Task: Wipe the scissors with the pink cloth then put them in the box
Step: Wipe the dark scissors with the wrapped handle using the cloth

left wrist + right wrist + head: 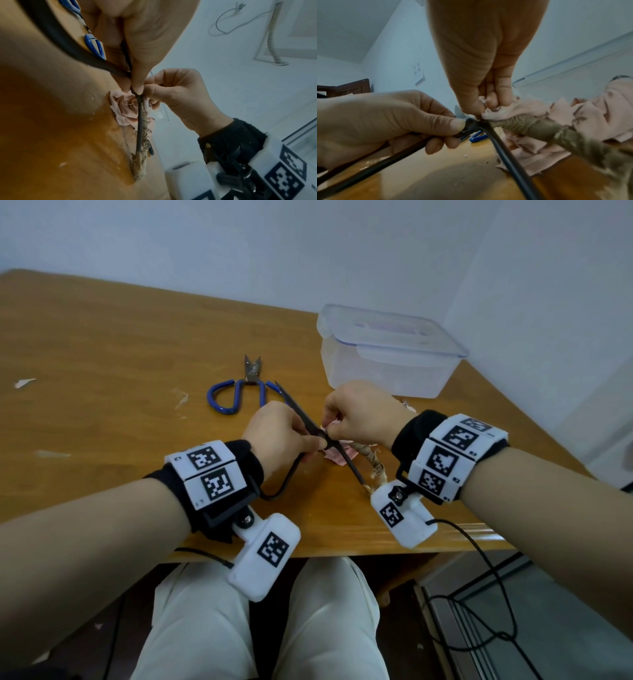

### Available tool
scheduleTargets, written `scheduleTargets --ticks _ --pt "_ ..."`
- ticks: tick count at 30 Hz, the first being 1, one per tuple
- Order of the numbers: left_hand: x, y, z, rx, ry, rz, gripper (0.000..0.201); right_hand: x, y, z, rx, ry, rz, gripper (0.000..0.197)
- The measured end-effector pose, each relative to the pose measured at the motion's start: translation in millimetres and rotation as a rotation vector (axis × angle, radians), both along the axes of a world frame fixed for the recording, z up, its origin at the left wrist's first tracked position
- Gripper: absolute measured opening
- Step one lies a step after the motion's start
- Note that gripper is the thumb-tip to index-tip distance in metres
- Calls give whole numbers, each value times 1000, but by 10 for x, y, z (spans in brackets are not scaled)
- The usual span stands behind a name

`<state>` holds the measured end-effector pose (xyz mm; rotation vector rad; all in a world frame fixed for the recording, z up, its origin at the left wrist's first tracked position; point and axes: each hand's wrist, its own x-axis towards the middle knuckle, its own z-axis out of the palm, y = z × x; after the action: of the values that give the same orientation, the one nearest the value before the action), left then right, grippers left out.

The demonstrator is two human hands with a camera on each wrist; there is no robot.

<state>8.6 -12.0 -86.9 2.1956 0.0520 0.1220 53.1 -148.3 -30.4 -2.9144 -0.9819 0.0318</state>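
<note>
My left hand (308,440) pinches a pair of black scissors (294,405) at the pivot, just above the table. Their blades point away towards the far left. One handle is bare black (505,151), and the other is wrapped in tan cord (539,127). My right hand (334,426) pinches the crumpled pink cloth (337,457) against the scissors right at the pivot. Most of the cloth (123,108) lies bunched on the table under the handles. The clear plastic box (387,361) stands at the back right with its lid lying on top.
A second pair of scissors with blue handles (236,392) lies on the wooden table (102,354) just beyond my hands. Small white scraps (24,383) dot the table's left side. The table's front edge is close under my wrists, and cables hang at the right.
</note>
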Motion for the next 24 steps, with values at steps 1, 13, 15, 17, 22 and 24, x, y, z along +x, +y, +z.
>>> scheduleTargets --ticks 1,13,15,17,22,24 --pt "-1 -4 -5 5 -1 0 26 4 12 -4 -16 -15 -10 9" --pt "-3 -19 58 24 13 -15 28 21 22 34 -19 -8 -48 12" --pt "2 -15 61 32 21 -15 28 38 29 26 -32 -32 -81 12" --pt "5 5 51 14 38 -4 26 35 29 28 -27 -10 -80 12" --pt "-6 -15 73 13 25 -10 25 33 27 44 -15 3 -73 12" --pt "-6 -24 82 25 18 -17 25 60 23 44 -42 -36 -106 12"
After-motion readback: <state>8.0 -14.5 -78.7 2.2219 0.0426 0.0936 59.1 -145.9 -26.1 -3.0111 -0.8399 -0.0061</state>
